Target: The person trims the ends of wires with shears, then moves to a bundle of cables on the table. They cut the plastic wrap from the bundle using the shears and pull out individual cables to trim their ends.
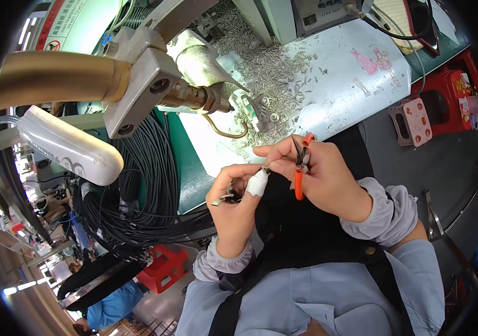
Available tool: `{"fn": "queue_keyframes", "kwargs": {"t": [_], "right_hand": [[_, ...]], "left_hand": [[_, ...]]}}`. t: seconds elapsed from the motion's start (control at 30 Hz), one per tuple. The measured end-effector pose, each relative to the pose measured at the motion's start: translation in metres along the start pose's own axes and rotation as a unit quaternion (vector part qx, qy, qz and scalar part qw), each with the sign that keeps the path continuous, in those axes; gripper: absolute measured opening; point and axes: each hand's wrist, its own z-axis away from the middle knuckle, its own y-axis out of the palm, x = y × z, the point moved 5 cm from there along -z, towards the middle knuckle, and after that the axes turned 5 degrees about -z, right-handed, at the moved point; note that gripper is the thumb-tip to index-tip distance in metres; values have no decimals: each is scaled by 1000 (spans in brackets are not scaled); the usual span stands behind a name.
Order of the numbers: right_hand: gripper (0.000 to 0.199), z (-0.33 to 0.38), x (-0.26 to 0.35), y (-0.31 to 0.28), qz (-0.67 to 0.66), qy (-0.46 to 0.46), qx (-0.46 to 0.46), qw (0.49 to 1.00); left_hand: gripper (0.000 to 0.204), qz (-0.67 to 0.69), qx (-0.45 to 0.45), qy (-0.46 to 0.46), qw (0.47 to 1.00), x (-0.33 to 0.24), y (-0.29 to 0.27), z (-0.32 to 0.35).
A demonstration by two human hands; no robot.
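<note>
My left hand (232,204) is closed in a pinch, its thumb wrapped in white tape (257,183). Dark strands and a small green-and-white bit (216,203) show among its curled fingers; the item at the fingertips is too small to make out. Against it press the thumb and forefinger of my right hand (328,176). That same hand keeps a pair of orange-handled scissors (299,185) tucked in its fingers, dark blades pointing up and away. Both hands meet above my black apron (284,235), at the near edge of the white work surface (345,106).
Many small metal pieces (275,73) lie scattered over the work surface. A machine head with a nozzle (222,103) and a lamp (71,145) overhang the left. Black cables (138,190) are coiled there. Red stools (163,269) stand below; a box-shaped machine (323,17) sits at the back.
</note>
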Motion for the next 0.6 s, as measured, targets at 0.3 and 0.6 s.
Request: {"fn": "queue_keyframes", "kwargs": {"t": [0.3, 0.6], "right_hand": [[24, 10, 12, -6, 188, -1, 40, 981], [35, 7, 24, -10, 216, -81, -30, 973]], "left_hand": [[15, 45, -21, 39, 998, 1, -6, 2], [19, -27, -23, 104, 994, -12, -2, 7]]}}
